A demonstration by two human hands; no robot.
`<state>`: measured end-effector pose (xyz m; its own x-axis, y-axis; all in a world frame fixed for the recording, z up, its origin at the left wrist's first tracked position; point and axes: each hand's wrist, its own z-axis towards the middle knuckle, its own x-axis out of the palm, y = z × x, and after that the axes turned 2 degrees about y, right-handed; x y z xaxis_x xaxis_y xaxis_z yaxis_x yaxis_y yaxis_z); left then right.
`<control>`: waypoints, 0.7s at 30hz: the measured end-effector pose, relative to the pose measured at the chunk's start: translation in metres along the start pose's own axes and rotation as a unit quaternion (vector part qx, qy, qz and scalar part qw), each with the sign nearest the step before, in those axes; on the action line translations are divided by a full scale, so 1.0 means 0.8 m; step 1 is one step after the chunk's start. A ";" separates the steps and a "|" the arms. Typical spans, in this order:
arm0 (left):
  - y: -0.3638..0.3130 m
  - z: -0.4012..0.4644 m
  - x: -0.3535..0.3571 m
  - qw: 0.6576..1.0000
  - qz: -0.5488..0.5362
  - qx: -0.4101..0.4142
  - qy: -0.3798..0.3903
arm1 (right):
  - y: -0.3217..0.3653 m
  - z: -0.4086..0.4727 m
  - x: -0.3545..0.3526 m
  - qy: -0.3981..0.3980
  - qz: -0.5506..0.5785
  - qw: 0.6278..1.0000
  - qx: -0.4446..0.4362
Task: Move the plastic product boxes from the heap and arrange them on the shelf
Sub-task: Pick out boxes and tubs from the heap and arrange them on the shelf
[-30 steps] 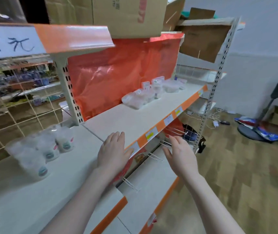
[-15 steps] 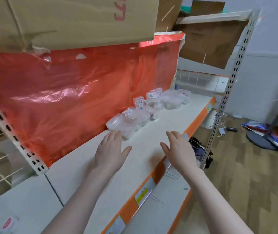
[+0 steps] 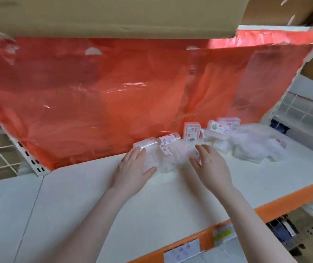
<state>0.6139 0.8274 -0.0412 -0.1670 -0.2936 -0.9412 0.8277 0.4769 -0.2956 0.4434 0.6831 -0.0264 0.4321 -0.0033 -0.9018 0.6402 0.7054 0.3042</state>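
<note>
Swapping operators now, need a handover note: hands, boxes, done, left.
Left hand: open, fingers straight, touching the left end of the heap of plastic boxes.
Right hand: open, at the heap's right side, holding nothing.
Boxes: heap lies on the white shelf against the orange sheet. A few boxes stand upright behind it; more loose ones are piled to the right.
Done: little, only a few upright.
Left: pick up the heaped boxes and line them up.
</note>
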 end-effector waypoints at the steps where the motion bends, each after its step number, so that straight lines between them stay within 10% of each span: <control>1: -0.006 0.003 0.004 1.000 -0.003 -0.016 0.003 | -0.007 0.010 0.000 0.006 0.010 1.000 -0.016; 21: -0.022 -0.038 0.048 0.989 0.135 -0.062 0.005 | -0.031 0.057 0.037 0.089 0.040 0.987 -0.126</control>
<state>0.5768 0.8327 -0.0772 0.0461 -0.1332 -0.9900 0.7712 0.6347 -0.0495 0.4696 0.6332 -0.0463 0.3413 0.1682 -0.9248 0.4213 0.8521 0.3105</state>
